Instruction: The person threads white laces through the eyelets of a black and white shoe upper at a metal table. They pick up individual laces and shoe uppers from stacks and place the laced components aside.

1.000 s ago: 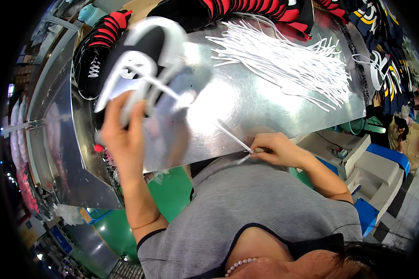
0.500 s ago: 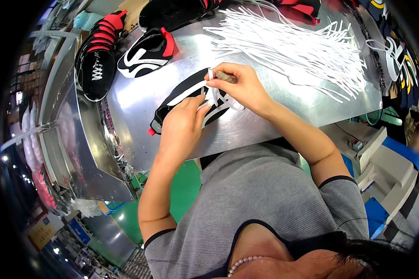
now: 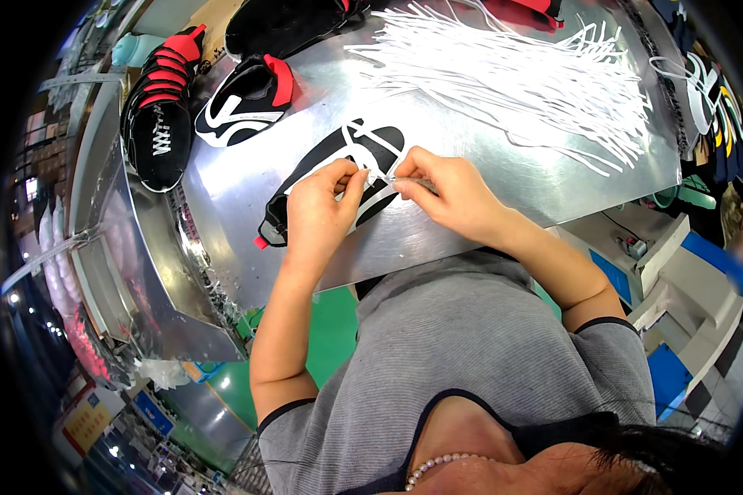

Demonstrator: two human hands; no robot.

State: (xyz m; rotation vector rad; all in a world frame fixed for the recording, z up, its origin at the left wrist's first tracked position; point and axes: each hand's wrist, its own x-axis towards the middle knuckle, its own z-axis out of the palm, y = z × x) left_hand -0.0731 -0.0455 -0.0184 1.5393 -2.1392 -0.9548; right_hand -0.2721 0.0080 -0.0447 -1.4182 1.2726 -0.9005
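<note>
Seen from the head camera, two bare hands meet over a black-and-white shoe upper (image 3: 326,158) lying at a slant on a metal-topped worktable (image 3: 487,186), its red heel tab (image 3: 262,242) toward the wearer's lower left. The left hand (image 3: 326,200) bends over its near side, thumb and forefinger pinching a white shoelace (image 3: 375,134) at the throat. Just beside it, the right hand (image 3: 447,194) pinches the lace too, its other fingers curled; whether they also hold a tool cannot be told.

The upper, with no sole visible, looks light and pliable, likely to flex or slide on the smooth metal unless steadied by its side or heel. The flat lace appears soft and limp, best gripped near its end and close to the eyelets. Neither looks fragile, though the white trim could smudge.

Beyond lie a loose bundle of white laces (image 3: 520,91), a second black-and-white upper (image 3: 231,120) and a black upper with red bands (image 3: 161,144).
</note>
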